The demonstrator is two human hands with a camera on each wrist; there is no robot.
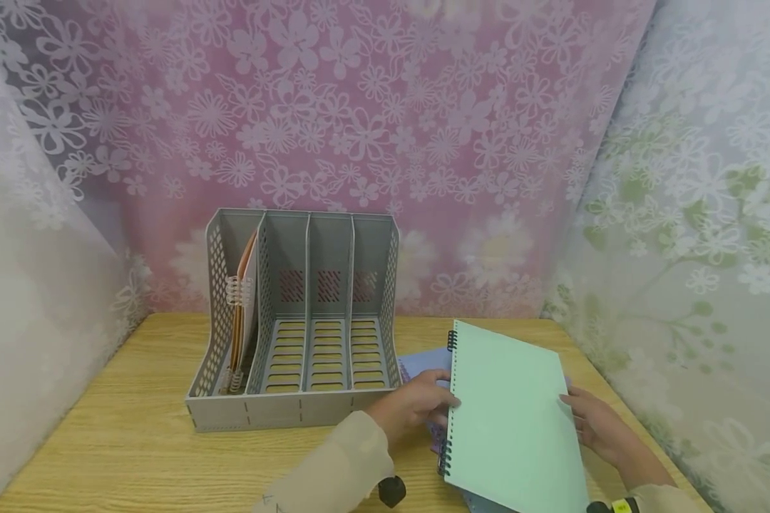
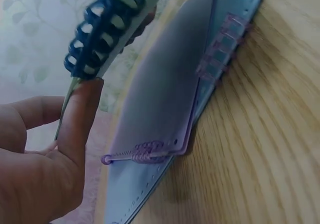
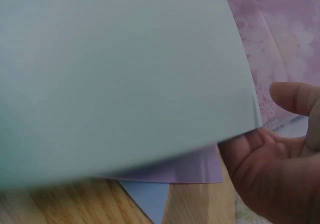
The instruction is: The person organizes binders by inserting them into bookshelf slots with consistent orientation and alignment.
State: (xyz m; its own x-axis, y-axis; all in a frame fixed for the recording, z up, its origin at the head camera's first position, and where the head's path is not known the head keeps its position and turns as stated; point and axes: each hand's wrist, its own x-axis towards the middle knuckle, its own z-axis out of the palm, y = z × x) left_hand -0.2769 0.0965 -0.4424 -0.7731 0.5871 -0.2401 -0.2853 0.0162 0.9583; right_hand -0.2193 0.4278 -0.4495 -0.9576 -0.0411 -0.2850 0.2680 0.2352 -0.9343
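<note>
A mint-green notebook with dark ring binding is held tilted above the table's right side. My left hand pinches its bound edge; in the left wrist view the left hand has a finger just under the dark rings. At the opposite edge is my right hand, its fingers partly hidden behind the notebook. The right wrist view shows the right thumb beside the sheet's edge. Beneath lie a purple notebook and a blue notebook, largely covered in the head view.
A grey file rack with several upright compartments stands left of the hands. Its leftmost compartment holds spiral notebooks with orange-brown edges. Flowered cloth hangs behind and at both sides of the wooden table.
</note>
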